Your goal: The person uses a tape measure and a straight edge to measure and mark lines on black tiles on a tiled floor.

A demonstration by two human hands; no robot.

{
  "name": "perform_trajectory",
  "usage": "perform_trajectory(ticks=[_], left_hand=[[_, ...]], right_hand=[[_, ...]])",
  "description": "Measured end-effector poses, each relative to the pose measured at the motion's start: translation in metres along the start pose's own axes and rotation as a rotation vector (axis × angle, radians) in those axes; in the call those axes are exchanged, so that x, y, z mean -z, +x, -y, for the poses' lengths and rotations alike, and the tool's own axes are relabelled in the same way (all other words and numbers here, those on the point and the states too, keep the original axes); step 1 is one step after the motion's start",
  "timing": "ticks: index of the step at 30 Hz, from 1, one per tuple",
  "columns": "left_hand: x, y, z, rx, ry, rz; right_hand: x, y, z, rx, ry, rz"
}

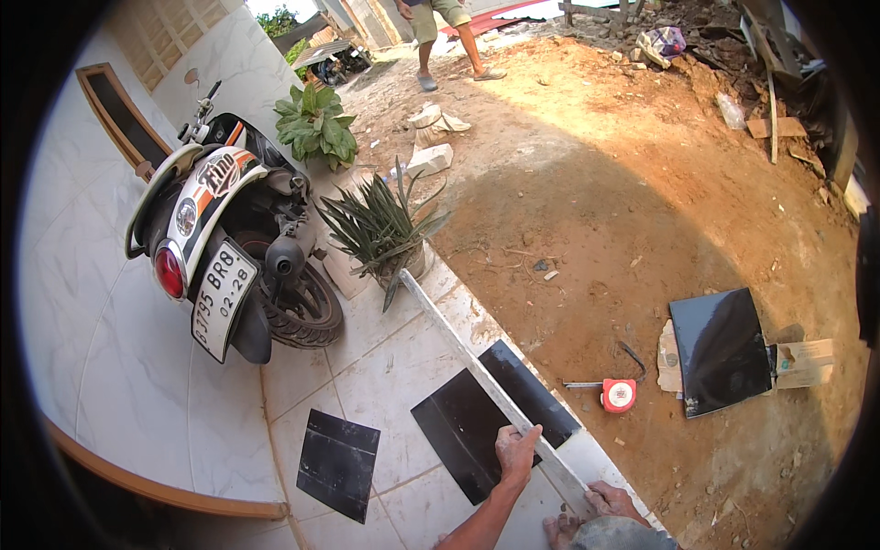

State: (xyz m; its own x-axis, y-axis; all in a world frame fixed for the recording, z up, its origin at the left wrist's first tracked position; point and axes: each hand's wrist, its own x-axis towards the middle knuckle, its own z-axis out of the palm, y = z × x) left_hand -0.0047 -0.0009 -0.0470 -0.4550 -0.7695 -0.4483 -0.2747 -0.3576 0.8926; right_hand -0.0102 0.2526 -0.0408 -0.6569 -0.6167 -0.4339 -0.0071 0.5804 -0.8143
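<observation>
A white wall with grey marble-like veining point(73, 247) stands on the left, with a narrow wood-framed window point(124, 112). Beside it, a motor scooter point(206, 192) is parked on the pale tiled porch floor point(380, 357), near a spiky-leaved potted plant point(371, 215) and a broad-leaved plant point(316, 128). Beyond lies bare brown earth point(550, 229), sunlit farther off, shadowed nearer, with rubble point(710, 69) at the upper right.

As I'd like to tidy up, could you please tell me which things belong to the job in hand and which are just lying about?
Job in hand:
long pale bar, touched by left hand and right hand
black tile beneath it
probably the tape measure and two other black tiles

Apparently incidental:
scooter
potted plant
crumpled bag
</observation>
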Motion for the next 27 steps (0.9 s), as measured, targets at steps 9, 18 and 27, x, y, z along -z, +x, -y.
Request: perform_trajectory(ticks=[9,18,27], left_hand=[[0.011,-0.014,0.008,0.05,0.204,-0.022],[0.005,-0.017,0.01,0.068,0.205,-0.018],[0.004,0.008,0.032,-0.045,0.409,-0.032]], right_hand=[[-0.013,-0.018,0.002,0.211,-0.233,-0.148],[-0.01,-0.019,-0.004,0.234,-0.206,-0.172],[-0.009,-0.004,-0.007,0.242,-0.278,-0.179]])
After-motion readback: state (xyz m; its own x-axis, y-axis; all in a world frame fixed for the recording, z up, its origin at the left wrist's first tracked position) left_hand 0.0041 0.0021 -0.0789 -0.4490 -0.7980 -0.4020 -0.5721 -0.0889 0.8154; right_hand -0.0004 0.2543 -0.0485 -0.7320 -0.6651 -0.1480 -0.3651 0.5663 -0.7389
